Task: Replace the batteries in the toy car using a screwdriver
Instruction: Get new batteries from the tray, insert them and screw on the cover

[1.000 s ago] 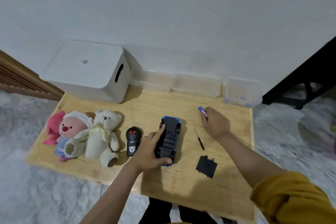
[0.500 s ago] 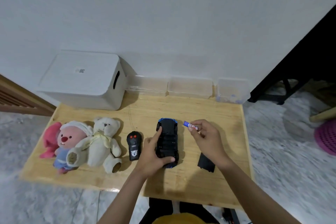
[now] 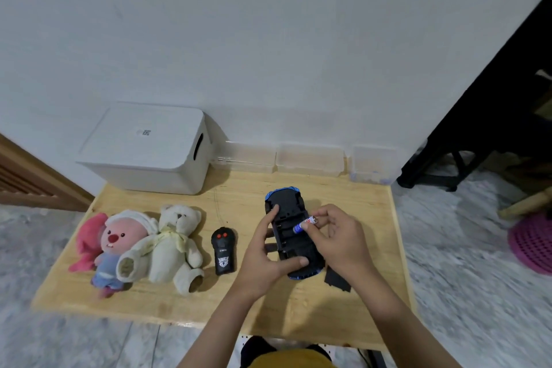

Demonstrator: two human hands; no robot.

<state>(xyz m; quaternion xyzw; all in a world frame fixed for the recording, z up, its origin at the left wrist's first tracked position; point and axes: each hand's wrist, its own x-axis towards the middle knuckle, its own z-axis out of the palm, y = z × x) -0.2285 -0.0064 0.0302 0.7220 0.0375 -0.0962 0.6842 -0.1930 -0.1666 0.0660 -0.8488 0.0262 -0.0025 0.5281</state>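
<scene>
Since half a second ago the right hand (image 3: 337, 236) has been carried leftward, so that the blue-and-white cylindrical battery (image 3: 304, 223) pinched in its fingertips is now held over the open underside of the upturned blue-and-black plastic toy car (image 3: 291, 233), no longer beside its nose.

Surface: a pale wooden tabletop (image 3: 239, 302) set against a plain white wall (image 3: 268, 39), with grey marbled floor (image 3: 463, 278) around it. A white plastic lidded box with a slot handle (image 3: 146, 149) is seen at the upper left of the tabletop; three clear plastic containers (image 3: 309, 158) are lined along the wall to its right. A pink plush toy in a white cap (image 3: 115, 245) and a cream teddy bear (image 3: 173, 245) are laid at centre left. A black remote control with red buttons (image 3: 223, 249) lies between the bear and the car. Dark furniture legs (image 3: 466, 158) are noted at the right edge, with a pink mesh basket (image 3: 534, 243) below them.

The car is clasped by the left hand (image 3: 263, 257), thumb across its near end, index finger laid along the chassis. The battery is tilted, its blue end lowest, just above the compartment at frame centre. A black flat plastic cover (image 3: 336, 279) lies beside the car, partly hidden by the right wrist.
</scene>
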